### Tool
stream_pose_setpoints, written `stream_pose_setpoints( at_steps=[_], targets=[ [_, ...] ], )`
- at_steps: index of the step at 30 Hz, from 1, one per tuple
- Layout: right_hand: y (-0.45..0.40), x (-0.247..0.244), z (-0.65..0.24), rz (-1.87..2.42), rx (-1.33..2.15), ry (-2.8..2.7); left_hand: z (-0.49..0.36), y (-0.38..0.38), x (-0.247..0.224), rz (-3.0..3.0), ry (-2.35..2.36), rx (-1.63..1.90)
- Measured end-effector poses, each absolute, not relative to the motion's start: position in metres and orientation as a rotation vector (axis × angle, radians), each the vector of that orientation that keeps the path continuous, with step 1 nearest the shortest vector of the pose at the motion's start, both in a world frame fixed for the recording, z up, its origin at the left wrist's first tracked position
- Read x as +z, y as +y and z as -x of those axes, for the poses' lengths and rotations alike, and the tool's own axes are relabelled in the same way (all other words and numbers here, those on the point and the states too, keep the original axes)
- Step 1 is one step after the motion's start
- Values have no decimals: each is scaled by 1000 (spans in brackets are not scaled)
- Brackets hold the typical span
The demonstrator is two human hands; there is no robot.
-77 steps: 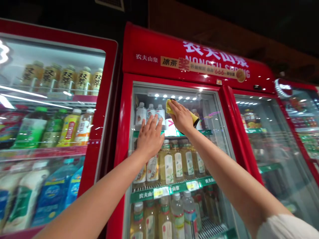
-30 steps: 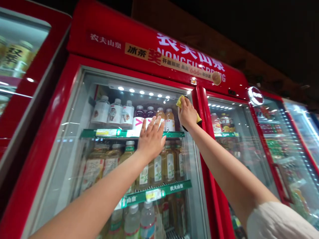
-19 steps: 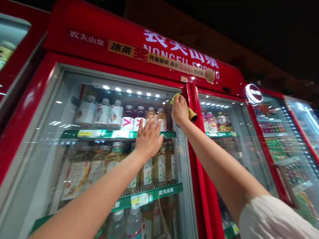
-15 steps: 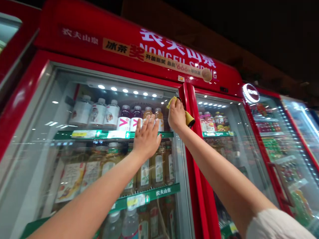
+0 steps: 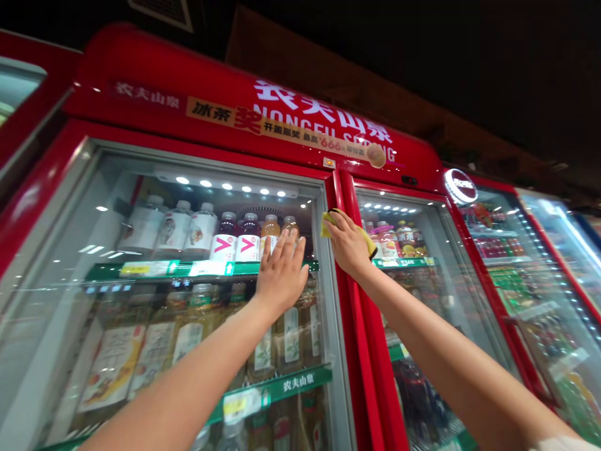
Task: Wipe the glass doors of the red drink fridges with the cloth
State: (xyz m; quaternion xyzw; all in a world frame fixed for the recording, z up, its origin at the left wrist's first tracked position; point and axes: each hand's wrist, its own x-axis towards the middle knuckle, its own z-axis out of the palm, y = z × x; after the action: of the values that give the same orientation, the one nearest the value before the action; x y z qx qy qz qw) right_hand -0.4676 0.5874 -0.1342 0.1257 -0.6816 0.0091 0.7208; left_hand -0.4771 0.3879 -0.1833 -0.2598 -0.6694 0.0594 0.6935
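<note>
My left hand (image 5: 283, 272) is raised with its fingers stretched out, and its palm appears to rest on the glass door (image 5: 136, 156) of a red drinks fridge. Higher and to the right, my right hand (image 5: 348, 243) presses a yellow cloth (image 5: 369, 241) with a dark edge against the red door frame (image 5: 339, 188), near the door's upper right corner. Part of the cloth is hidden under the fingers and palm. Behind the glass, by my left hand, bottles with white labels (image 5: 224, 237) stand on a green-edged shelf (image 5: 211, 269).
A second glass door (image 5: 399, 194) with more bottles adjoins on the right. Further right stands another lit fridge (image 5: 500, 238) beside a round glowing sign (image 5: 461, 186). A red header panel (image 5: 154, 69) with white lettering runs above both doors. Another red cabinet (image 5: 32, 44) is at the far left.
My right hand has moved slightly right with the cloth, from the glass edge onto the red frame. My left hand stays spread on the glass. The view has tilted up and shifted slightly right.
</note>
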Motion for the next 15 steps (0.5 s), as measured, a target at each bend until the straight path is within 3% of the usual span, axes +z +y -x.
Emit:
stream_pose_setpoints(
  at_steps=[7,13,15],
  targets=[
    [593,-66,479,-300,97,-1520,475,392,-179,542,-1549,139],
    [588,-150,481,-285,68,-1503,476,382,-192,565,-1555,151],
    [588,-157,481,-272,65,-1529,476,378,-196,580,-1552,167]
  ],
)
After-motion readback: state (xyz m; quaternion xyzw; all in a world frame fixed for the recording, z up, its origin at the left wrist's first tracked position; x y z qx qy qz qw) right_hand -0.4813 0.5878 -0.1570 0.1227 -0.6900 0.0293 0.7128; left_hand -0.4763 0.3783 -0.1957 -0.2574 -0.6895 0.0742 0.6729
